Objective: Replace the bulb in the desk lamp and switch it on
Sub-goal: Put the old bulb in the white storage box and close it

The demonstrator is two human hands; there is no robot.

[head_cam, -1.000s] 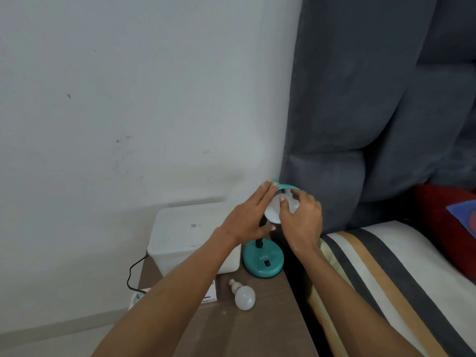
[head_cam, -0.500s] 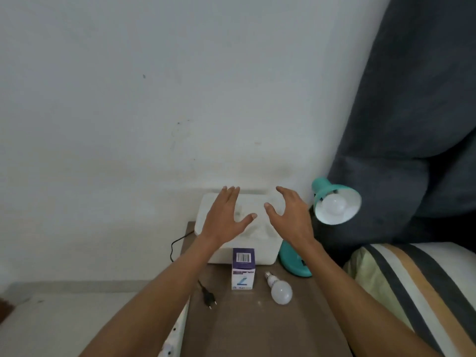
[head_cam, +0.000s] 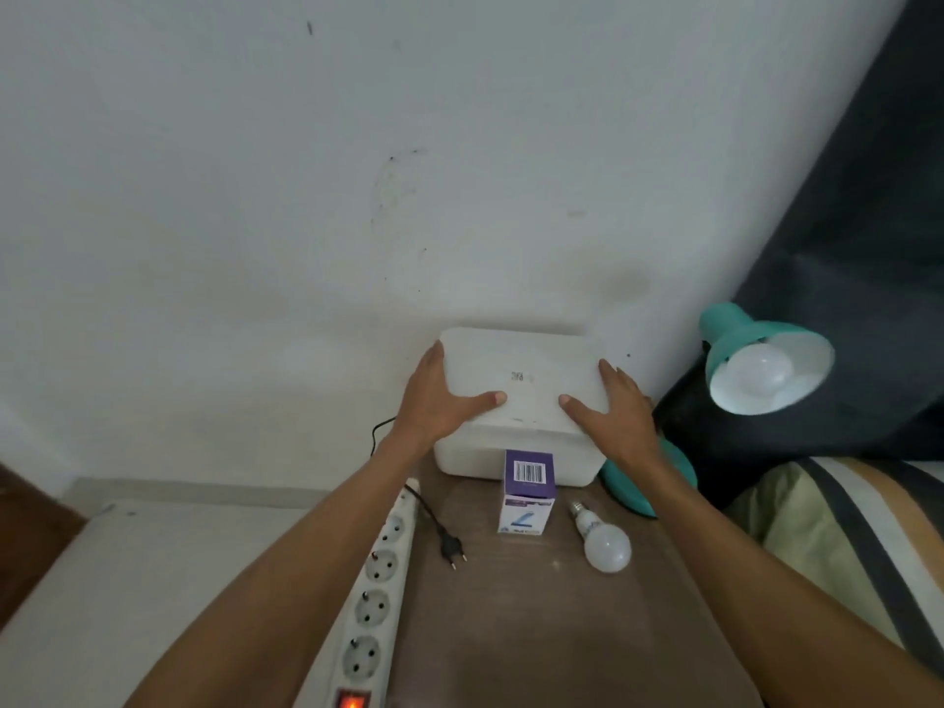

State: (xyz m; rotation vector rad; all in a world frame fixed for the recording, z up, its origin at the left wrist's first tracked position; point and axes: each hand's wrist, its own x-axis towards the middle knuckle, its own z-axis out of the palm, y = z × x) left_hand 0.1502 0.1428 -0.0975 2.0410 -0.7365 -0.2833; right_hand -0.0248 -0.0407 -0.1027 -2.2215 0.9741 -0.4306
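The teal desk lamp (head_cam: 740,344) stands at the right, its shade turned toward me with a white bulb (head_cam: 759,375) seated inside, unlit. Its teal base (head_cam: 679,472) is partly hidden behind my right forearm. A second white bulb (head_cam: 603,544) lies loose on the brown table, beside a purple and white bulb box (head_cam: 527,490). The lamp's black plug (head_cam: 452,546) lies unplugged on the table. My left hand (head_cam: 434,401) and my right hand (head_cam: 618,406) grip the two sides of the lid of a white plastic box (head_cam: 516,380) against the wall.
A white power strip (head_cam: 378,590) with a lit red switch runs along the table's left edge. A dark grey headboard (head_cam: 843,247) and a striped bed cover (head_cam: 843,528) lie to the right. The white wall rises behind the table.
Both hands left the lamp shade and bulb, moved left and came down onto the white box lid. The view turned left, showing the power strip and plug.
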